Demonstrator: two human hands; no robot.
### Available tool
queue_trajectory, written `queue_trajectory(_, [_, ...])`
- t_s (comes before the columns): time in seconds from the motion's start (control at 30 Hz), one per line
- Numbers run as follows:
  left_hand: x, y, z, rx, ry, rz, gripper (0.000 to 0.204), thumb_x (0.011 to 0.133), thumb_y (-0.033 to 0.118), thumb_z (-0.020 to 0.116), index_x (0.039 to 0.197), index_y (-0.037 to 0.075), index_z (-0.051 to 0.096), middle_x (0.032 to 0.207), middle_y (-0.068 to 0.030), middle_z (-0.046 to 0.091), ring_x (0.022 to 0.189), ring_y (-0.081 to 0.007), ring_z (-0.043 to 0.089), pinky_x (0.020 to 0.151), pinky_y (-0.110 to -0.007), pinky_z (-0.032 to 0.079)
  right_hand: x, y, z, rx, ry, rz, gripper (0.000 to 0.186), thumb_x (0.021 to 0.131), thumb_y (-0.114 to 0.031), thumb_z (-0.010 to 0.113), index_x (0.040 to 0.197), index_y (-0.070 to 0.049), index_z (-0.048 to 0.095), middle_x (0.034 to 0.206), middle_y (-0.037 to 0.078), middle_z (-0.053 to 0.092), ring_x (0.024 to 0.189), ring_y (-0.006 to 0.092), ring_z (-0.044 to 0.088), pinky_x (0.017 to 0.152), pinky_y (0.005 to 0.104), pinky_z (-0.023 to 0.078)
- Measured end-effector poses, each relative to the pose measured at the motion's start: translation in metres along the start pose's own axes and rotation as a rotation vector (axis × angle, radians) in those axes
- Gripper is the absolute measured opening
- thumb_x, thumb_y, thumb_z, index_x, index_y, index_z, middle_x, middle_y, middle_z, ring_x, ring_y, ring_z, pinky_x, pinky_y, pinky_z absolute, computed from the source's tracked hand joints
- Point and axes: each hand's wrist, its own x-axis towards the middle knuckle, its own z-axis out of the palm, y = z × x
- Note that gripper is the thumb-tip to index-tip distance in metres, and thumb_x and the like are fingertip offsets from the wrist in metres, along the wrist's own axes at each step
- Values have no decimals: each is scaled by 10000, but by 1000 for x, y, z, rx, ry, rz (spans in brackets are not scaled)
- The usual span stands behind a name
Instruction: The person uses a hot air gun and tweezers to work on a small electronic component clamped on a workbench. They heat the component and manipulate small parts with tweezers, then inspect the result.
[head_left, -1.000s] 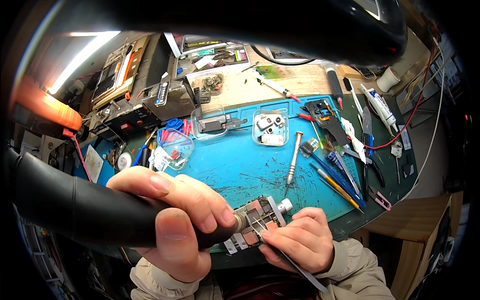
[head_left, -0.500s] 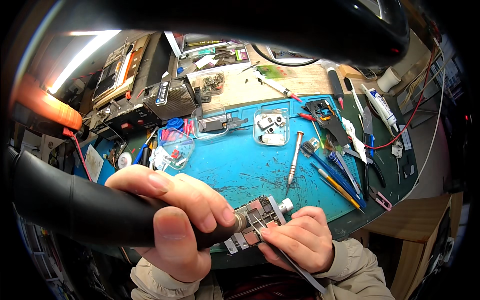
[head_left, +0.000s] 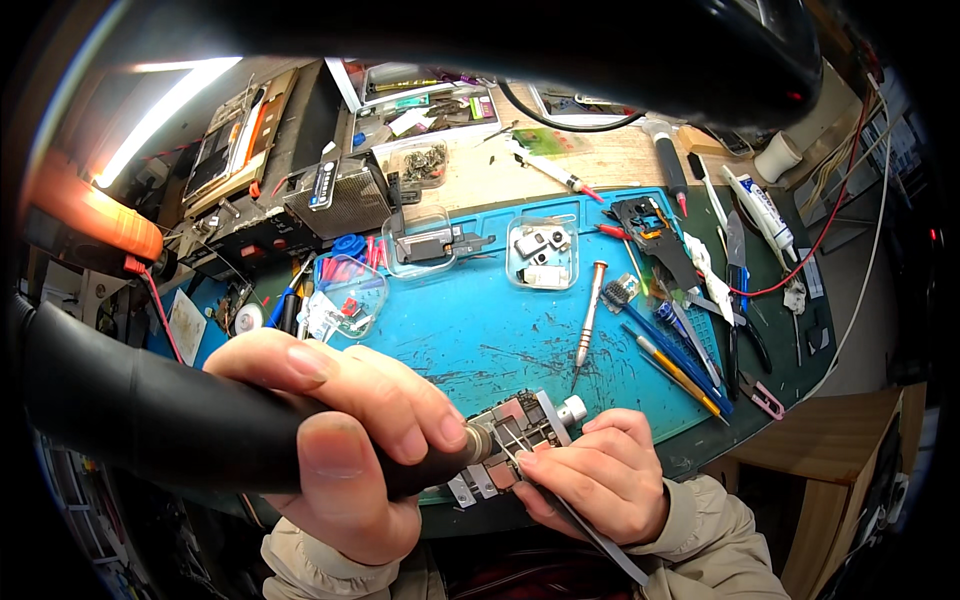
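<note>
My left hand is wrapped round the thick black handle of a hot air gun. The gun's metal nozzle points right, over a small circuit board. That board sits in a metal clamp holder with a white knob, close to the mat's front edge. In my right hand is a pair of metal tweezers, pinched between thumb and fingers. Their tips reach onto the board just right of the nozzle. Whether the tips grip a part is too small to tell. The nozzle and left fingers cover some of the board.
A screwdriver lies on the blue mat beyond the board. Small clear boxes of parts line the mat's far side. Brushes, pliers and tubes crowd the right. A black arm-like shape crosses overhead.
My left hand and the hot air gun have shifted very slightly left. The right hand and tweezers have barely moved; the board stays in place.
</note>
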Motion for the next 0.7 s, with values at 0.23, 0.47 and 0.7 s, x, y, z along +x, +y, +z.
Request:
queue_trajectory(0.23, [0,-2,0,-18,3,10,326,1134,360,448,1220,57,365,718,-5,490,546,-126,541,531,-290,519,2,0,1,-1,4,4,327,790,-100,898,1094,-66,784,909,-29,720,698,126,618,754,311,481])
queue_trajectory(0.47, [1,0,-1,-19,-7,8,323,1135,356,448,1223,57,363,723,-5,494,553,-126,545,536,-292,521,-2,0,-2,15,-11,21,348,773,-101,876,1107,-69,785,918,-21,725,693,134,609,759,317,492])
queue_trajectory(0.7, [0,0,-2,-25,2,7,321,1135,354,446,1225,57,363,725,-6,493,558,-128,546,541,-292,521,-3,1,-2,27,-10,20,354,773,-111,864,1116,-74,786,922,-12,728,699,137,617,770,317,501])
